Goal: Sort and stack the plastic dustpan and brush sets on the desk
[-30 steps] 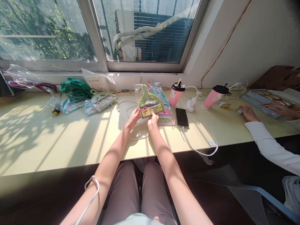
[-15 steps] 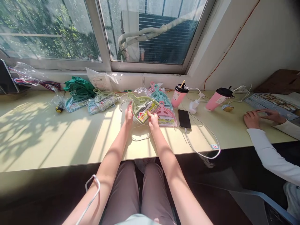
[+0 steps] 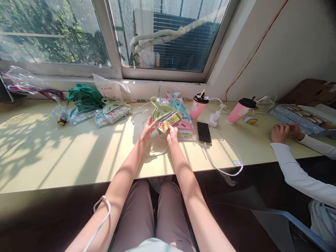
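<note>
A packaged green mini dustpan and brush set (image 3: pixel 160 111) is held up over the desk, its handle pointing up and its label strip along the lower edge. My left hand (image 3: pixel 148 129) grips its lower left corner. With the thumb on the label, my right hand (image 3: pixel 172 133) pinches the lower edge. Right behind it lies a pile of pink and teal dustpan sets (image 3: pixel 186 128), partly covered by the green one. More wrapped dustpan sets, including a light green one (image 3: pixel 111 115), lie left of my hands.
A phone (image 3: pixel 204 132) on a white cable lies right of the pile. Two pink cups (image 3: pixel 198 106) and a white charger (image 3: pixel 214 119) stand behind. A green cloth bundle (image 3: pixel 85 95) and tape measure (image 3: pixel 61 120) are left. Another person's hands (image 3: pixel 280 133) rest at far right.
The green dustpan set has turned, its handle swinging right and more upright. My left hand has moved from its side to its lower left corner. The other person's hands have drawn together.
</note>
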The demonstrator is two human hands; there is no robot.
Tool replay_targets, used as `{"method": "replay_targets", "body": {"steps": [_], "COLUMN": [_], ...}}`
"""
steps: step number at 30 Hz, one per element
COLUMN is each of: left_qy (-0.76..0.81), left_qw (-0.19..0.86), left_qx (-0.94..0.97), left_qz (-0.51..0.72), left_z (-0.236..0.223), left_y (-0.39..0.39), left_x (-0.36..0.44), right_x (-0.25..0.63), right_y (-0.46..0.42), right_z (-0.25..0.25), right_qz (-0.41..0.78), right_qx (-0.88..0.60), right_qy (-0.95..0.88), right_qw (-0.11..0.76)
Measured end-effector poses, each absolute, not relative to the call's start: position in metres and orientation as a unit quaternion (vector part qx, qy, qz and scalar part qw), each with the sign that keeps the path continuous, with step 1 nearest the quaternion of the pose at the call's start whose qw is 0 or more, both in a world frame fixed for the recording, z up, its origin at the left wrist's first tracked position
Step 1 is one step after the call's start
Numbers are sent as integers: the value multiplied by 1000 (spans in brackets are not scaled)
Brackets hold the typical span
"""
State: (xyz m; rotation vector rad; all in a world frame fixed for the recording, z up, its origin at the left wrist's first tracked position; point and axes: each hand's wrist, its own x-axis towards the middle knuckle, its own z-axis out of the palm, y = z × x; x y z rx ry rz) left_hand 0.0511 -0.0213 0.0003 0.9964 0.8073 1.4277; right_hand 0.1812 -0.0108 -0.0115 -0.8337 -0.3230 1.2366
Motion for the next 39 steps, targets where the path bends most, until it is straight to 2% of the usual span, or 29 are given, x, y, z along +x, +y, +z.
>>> {"method": "replay_targets", "body": {"steps": [6,11,19,24,26,29,31,34,39], "left_qy": [354,360,355,401,451,506,514,527,566], "left_qw": [574,536,518,499,432,232,126,91,100], "left_qx": [403,414,398,427,448,522,606,688,688], "left_qz": [618,641,670,639,640,647,594,490,443], "left_z": [1,-5,-9,-13,-10,-3,3,6,0], "left_y": [-26,-28,-20,-20,-25,-37,-41,-41,-34], "left_x": [58,72,72,74,76,75,71,64,58], "right_x": [176,174,181,184,185,185,182,174,160], "right_y": [-16,-14,-6,-6,-7,-7,-7,-9,-20], "right_z": [-4,-7,-2,-4,-6,-10,-11,-11,-4], "right_qz": [558,545,603,575,555,526,495,436,411], "right_qx": [-384,-394,-367,-399,-411,-422,-444,-479,-504], "right_qy": [-142,-139,-121,-125,-130,-147,-170,-226,-284], "right_qw": [722,726,698,703,711,724,728,727,704]}}
